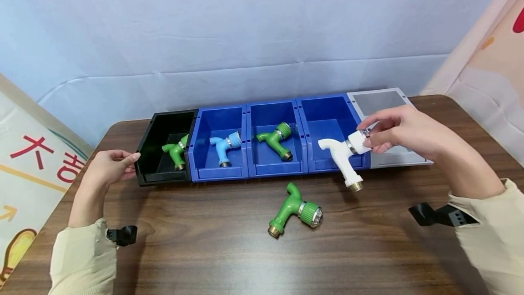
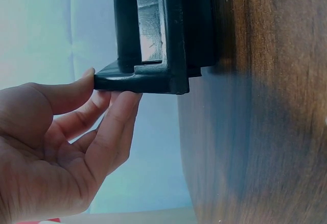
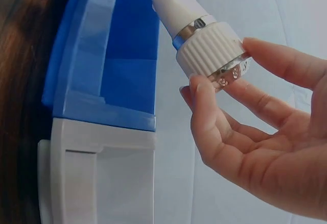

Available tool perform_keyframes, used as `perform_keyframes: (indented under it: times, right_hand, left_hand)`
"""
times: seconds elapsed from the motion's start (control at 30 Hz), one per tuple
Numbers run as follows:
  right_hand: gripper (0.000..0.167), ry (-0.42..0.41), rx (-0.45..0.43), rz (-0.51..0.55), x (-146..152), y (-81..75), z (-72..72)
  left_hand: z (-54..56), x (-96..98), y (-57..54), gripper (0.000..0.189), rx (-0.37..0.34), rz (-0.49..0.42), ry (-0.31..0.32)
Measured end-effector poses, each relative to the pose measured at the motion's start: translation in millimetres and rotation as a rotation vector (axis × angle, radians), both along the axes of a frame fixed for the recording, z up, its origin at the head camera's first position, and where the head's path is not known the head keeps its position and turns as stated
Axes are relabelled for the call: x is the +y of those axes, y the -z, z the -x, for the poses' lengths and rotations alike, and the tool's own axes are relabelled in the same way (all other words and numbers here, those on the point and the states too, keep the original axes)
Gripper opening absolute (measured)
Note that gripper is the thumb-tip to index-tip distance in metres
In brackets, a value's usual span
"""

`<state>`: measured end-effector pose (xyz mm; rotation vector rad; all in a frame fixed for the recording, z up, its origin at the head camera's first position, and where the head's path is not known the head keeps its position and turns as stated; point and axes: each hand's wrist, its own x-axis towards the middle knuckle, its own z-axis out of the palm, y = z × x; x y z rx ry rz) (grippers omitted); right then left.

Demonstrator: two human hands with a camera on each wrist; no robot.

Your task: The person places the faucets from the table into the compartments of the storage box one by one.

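A white faucet hangs tilted in the air before the rightmost blue bin. My right hand pinches it by its ribbed knob, thumb and fingertips around the clear end. At the far left, my left hand touches the side wall of the black bin, thumb on the rim and fingers against the outside, as the left wrist view shows. Inside that bin lies a green faucet. Another green faucet lies on the table in front of the row.
Neighbouring blue bins hold a light blue faucet and a green faucet. A grey bin ends the row at right, partly behind my right hand. The row stands on a wooden table before a pale cloth backdrop.
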<state>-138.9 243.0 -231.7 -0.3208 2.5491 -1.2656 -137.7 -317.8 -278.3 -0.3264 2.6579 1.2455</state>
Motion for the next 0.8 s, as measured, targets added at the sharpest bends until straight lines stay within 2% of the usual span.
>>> perform_keyframes:
  times: [0.2, 0.4, 0.8]
  right_hand:
    - [0.036, 0.043, 0.019, -0.039, -6.5, -4.3, 5.8]
    - [0.037, 0.099, 0.029, 0.004, -10.4, -4.8, 11.6]
    - [0.038, 0.156, 0.042, 0.052, -12.1, -4.8, 29.2]
  left_hand:
    - [0.3, -0.1, 0.0, 0.047, -0.001, 0.002, 0.002]
    - [0.6, 0.0, 0.4, 0.047, -0.002, 0.003, 0.002]
    - [2.1, -0.3, 1.0, 0.046, -0.007, 0.01, -0.003]
